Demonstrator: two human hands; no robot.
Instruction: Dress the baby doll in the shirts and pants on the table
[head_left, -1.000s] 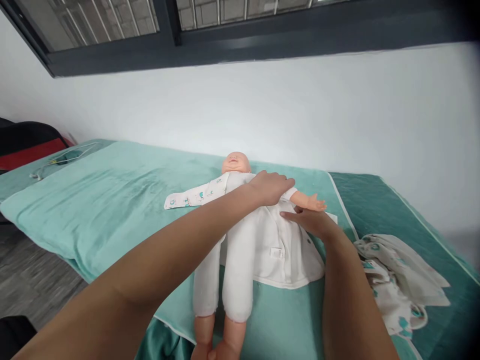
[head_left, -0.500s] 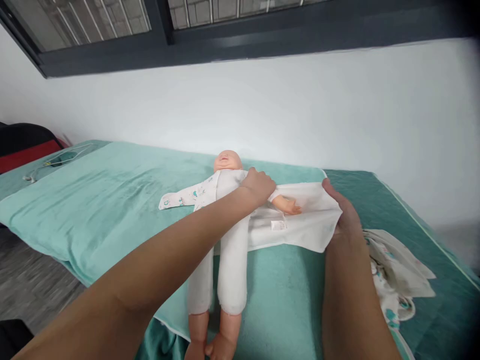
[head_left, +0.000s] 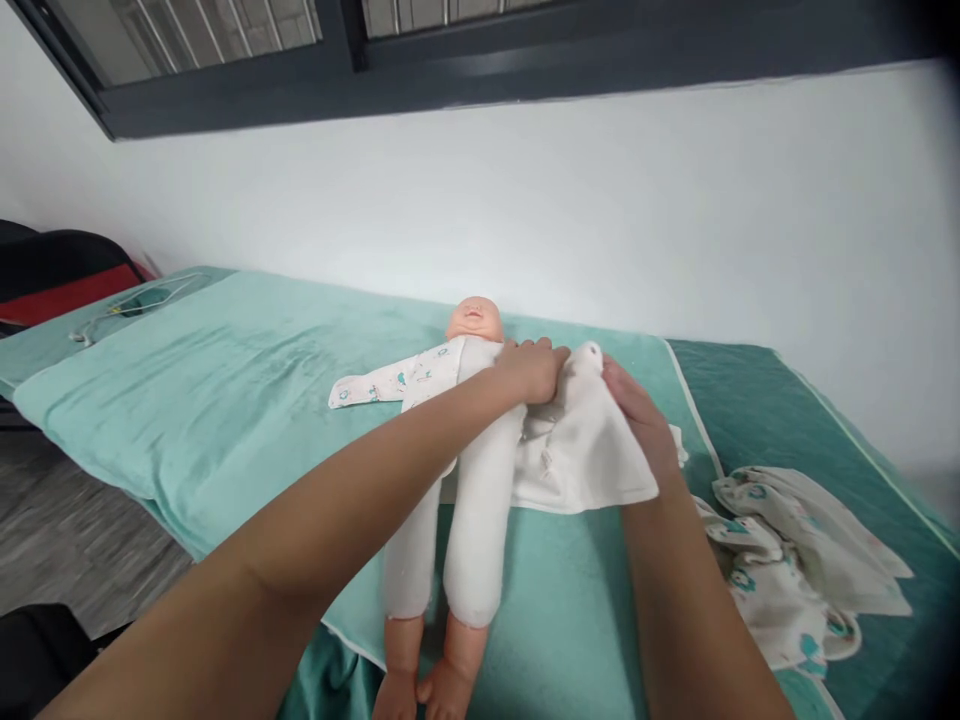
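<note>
A baby doll (head_left: 480,540) with a white cloth body lies on its back, head toward the wall. Its arm on the left side is inside a printed sleeve (head_left: 375,384) of a baby shirt. The shirt's other front panel (head_left: 600,450) is spread to the right, its plain white inner side showing. My left hand (head_left: 536,370) is closed at the doll's right-side arm, which it and the cloth hide. My right hand (head_left: 641,415) grips the panel's outer edge, lifting it so a snap shows at the raised corner.
A light green blanket (head_left: 240,380) covers the bed, with a darker green cover (head_left: 739,400) at the right. Printed baby clothes (head_left: 795,570) lie crumpled there. A white wall and a dark window frame (head_left: 480,75) stand behind. A cord (head_left: 135,305) lies at the far left.
My right hand has moved left toward my left hand, folding the shirt panel up and inward. The doll's hand, visible before, is now covered. The view has shifted slightly.
</note>
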